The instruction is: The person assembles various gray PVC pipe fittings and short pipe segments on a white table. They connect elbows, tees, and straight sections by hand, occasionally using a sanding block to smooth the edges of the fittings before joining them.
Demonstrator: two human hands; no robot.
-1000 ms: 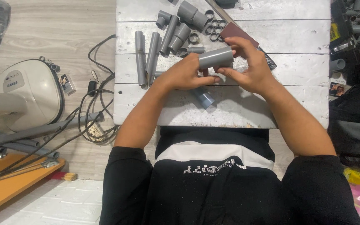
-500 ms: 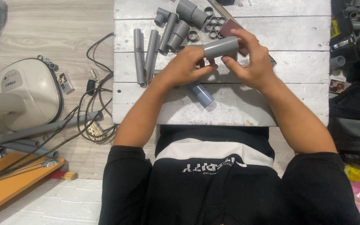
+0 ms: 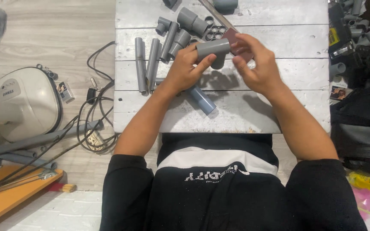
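We note a whitewashed plank table (image 3: 279, 81) carrying loose grey pipe lengths (image 3: 145, 64), with one short pipe piece (image 3: 202, 99) lying under the wrists. Above the table's middle, both hands hold a grey tee fitting (image 3: 213, 50) clear of the boards. The left hand (image 3: 185, 70) clasps its left end, thumb beneath; the right hand (image 3: 255, 64) pinches the right end along with a dark reddish sheet (image 3: 236, 42). We judge the fitting light, rigid and smooth, best gripped around its barrel, not its socket rims.

Grey tee pipe fitting (image 3: 213, 50) (branch pointing down) held above table.
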